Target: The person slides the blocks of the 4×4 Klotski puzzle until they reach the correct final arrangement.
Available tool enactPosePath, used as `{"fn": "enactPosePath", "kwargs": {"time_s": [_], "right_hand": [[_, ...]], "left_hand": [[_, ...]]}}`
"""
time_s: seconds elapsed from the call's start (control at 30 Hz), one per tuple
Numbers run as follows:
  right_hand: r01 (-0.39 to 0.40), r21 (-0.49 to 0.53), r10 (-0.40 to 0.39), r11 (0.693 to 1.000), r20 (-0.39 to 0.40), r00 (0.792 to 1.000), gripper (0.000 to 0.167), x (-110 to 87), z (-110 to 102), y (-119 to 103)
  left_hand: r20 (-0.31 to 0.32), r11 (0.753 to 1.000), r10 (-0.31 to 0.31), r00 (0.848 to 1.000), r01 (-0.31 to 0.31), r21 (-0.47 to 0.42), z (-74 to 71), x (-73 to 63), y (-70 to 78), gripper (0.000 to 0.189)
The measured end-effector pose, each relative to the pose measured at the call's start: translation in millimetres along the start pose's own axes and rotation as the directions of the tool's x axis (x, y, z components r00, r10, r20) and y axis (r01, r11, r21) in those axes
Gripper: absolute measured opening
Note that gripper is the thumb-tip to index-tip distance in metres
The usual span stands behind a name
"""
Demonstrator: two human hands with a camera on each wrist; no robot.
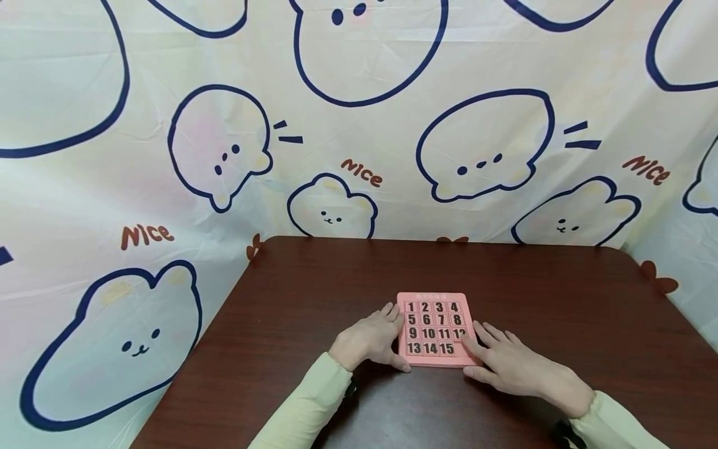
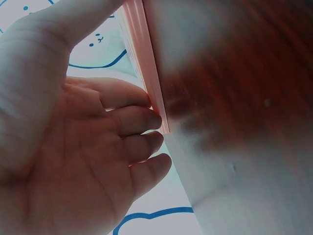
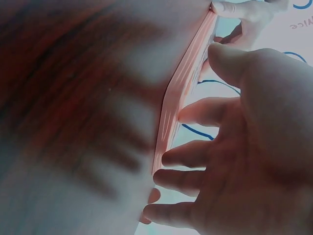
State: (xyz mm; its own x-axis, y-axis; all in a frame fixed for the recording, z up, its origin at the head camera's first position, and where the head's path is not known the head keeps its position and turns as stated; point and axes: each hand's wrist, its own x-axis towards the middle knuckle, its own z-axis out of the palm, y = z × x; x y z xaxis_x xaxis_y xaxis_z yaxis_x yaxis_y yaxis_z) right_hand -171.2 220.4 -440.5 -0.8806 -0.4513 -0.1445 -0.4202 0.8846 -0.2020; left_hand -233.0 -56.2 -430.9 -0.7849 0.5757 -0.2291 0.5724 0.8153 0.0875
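A pink number slide puzzle (image 1: 429,326) lies flat on the brown table in the head view, its rows of black numbers facing up. My left hand (image 1: 373,340) is at its left side, fingers extended along the edge and thumb by the near left corner. From the right, my right hand (image 1: 516,365) reaches the opposite edge. Its index finger lies over the lower right part, partly covering the 12 and the corner slot. In the left wrist view the fingertips touch the puzzle's side wall (image 2: 149,58). The right wrist view shows straight fingers (image 3: 188,159) against the other side.
The dark brown wooden table (image 1: 314,280) extends around the puzzle, with rounded far corners. Behind it and at both sides hangs a pale cloth (image 1: 392,137) printed with blue-outlined cartoon animals. A dark band (image 1: 568,433) shows at my right cuff.
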Motion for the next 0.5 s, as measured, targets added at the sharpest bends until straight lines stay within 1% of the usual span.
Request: {"fn": "enactPosePath", "kwargs": {"time_s": [0.3, 0.43, 0.5], "right_hand": [[-0.026, 0.073, 0.024, 0.997, 0.036, 0.999, 0.075, 1.9, -6, 2], [-0.036, 0.105, 0.03, 0.994, 0.051, 0.998, 0.076, 7.1, -13, 10], [-0.036, 0.12, 0.031, 0.992, 0.044, 0.999, 0.077, 12.6, -18, 17]], "left_hand": [[0.004, 1.0, 0.012, 1.0, -0.012, -0.004, -1.3, 2.1, -0.4, 0.107], [0.018, 0.999, 0.006, 1.0, -0.006, -0.039, -0.1, 3.7, -2.8, 0.107], [0.023, 0.999, 0.008, 1.0, -0.006, -0.053, -0.7, 4.3, -6.2, 0.106]]}}
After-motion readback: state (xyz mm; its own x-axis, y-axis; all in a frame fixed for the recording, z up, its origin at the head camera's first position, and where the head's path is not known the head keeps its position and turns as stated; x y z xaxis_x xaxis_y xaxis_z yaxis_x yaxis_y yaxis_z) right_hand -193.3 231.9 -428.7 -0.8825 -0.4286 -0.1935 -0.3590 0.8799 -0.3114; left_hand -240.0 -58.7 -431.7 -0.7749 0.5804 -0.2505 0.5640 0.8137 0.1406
